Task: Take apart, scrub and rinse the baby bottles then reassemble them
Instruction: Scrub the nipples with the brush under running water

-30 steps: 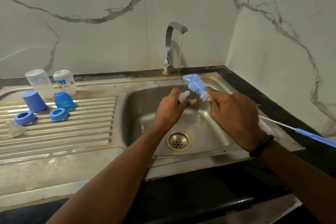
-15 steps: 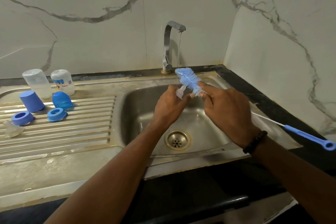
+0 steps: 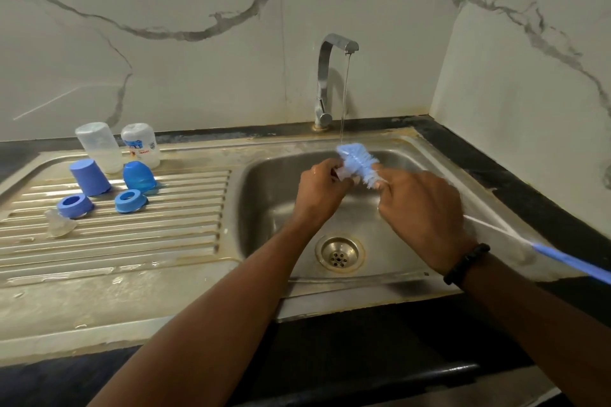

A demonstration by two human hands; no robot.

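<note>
Left hand: a small clear silicone teat (image 3: 340, 172) is pinched in the curled fingers of the left hand (image 3: 322, 190), at centre frame over the steel sink basin (image 3: 264, 208); which way the teat points cannot be told.
Right hand: the thin white wire stem of the blue-bristled bottle brush (image 3: 358, 163) is gripped by the right hand (image 3: 420, 205), just behind the bristles.
Brush axis: the long axis runs from the bristle head at upper centre down to the blue handle (image 3: 575, 263) at the right edge; the head is held against the teat.
Water: a thin stream is seen falling from the chrome tap (image 3: 325, 82) onto the bristles.
Drainboard, left of frame: two clear bottles (image 3: 99, 145) stand inverted, with two blue caps (image 3: 89, 177), two blue collar rings (image 3: 75, 206) and a second clear teat (image 3: 59, 227) laid in front.
</note>
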